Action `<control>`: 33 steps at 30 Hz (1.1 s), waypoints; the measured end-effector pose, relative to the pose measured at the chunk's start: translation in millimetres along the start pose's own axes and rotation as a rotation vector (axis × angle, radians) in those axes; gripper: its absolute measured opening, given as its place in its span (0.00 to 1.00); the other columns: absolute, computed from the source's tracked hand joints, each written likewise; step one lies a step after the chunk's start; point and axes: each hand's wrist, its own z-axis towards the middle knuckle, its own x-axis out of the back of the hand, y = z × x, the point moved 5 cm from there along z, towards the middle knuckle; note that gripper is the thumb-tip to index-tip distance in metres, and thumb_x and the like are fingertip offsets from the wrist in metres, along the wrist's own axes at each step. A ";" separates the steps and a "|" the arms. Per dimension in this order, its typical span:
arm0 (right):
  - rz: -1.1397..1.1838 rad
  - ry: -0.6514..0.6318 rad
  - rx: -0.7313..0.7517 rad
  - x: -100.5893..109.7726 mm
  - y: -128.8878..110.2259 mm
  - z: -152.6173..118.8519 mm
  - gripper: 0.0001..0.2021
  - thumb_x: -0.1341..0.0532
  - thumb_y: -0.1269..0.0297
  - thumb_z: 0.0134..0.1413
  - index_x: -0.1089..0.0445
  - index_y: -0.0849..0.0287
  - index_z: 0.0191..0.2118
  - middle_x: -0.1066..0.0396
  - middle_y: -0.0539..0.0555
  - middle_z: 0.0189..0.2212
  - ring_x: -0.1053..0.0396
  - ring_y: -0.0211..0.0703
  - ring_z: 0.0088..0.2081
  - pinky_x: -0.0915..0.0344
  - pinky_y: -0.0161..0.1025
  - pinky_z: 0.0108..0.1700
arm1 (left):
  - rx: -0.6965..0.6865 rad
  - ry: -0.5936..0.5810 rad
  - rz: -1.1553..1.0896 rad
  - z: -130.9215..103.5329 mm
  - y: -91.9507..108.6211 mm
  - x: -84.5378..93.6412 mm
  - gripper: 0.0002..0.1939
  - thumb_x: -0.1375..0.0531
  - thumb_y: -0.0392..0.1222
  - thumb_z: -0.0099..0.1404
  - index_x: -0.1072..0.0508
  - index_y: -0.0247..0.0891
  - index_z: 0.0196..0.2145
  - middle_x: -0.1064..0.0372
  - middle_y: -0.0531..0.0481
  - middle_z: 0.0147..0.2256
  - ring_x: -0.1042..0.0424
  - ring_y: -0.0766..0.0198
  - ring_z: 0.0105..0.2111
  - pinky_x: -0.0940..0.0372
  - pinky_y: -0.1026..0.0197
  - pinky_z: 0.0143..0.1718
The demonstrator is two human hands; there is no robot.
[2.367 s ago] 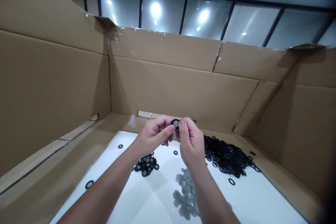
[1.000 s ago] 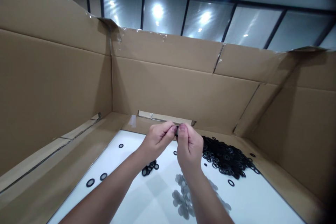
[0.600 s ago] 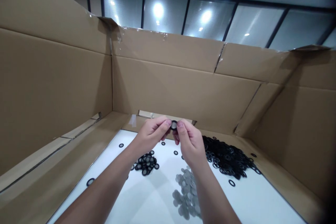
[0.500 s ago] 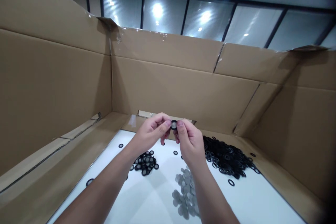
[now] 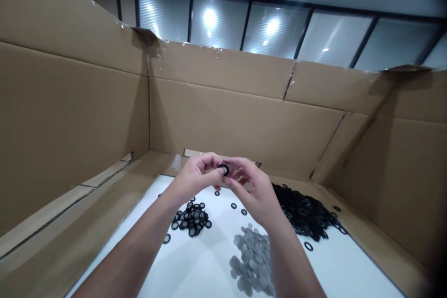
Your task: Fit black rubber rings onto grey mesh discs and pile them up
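A small black ring with a pale grey centre [image 5: 224, 170] is held up over the far side of the white board. My left hand [image 5: 200, 172] pinches it between thumb and fingers, the thumb lying over its face. My right hand [image 5: 249, 184] is curled at the ring's right side, with a fingertip by its upper edge and the thumb just below. Under the hands, a pile of black rings with grey centres [image 5: 193, 219] lies at left. A heap of loose grey discs [image 5: 253, 258] sits nearer, partly hidden by my right forearm.
Beyond my right arm is a large heap of black rings [image 5: 307, 212], with a single ring [image 5: 308, 246] beside it. Several rings lie scattered on the white board [image 5: 195, 270]. Tall cardboard walls [image 5: 223, 116] stand at the back and both sides.
The ring has shifted slightly left and tilted. My right thumb has slid off its face to below its edge, and the right fingers have spread. My left hand keeps its pinch.
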 end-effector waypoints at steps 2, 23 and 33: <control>-0.061 -0.051 0.046 1.8 -4.0 0.3 0.19 0.40 0.71 0.61 0.33 0.50 0.56 0.29 0.52 0.42 0.31 0.37 0.36 0.34 0.34 0.34 | 0.019 -0.028 0.013 0.2 -0.3 -0.6 0.07 0.37 0.40 0.63 0.30 0.33 0.32 0.33 0.52 0.29 0.32 0.70 0.28 0.32 0.67 0.28; -0.267 0.157 0.000 -2.3 2.7 2.1 0.10 0.36 0.71 0.54 0.33 0.55 0.42 0.32 0.50 0.36 0.33 0.37 0.31 0.35 0.35 0.30 | 0.107 0.033 -0.025 2.8 -13.2 -5.7 0.10 0.38 0.42 0.62 0.33 0.34 0.28 0.35 0.54 0.27 0.39 0.74 0.21 0.42 0.70 0.21; -0.319 0.210 0.009 -1.6 6.3 1.7 0.08 0.35 0.69 0.54 0.32 0.55 0.39 0.33 0.49 0.34 0.34 0.36 0.30 0.37 0.34 0.29 | 0.136 0.049 -0.046 3.5 -16.1 -4.5 0.12 0.36 0.42 0.60 0.34 0.35 0.27 0.36 0.55 0.26 0.39 0.74 0.21 0.42 0.69 0.21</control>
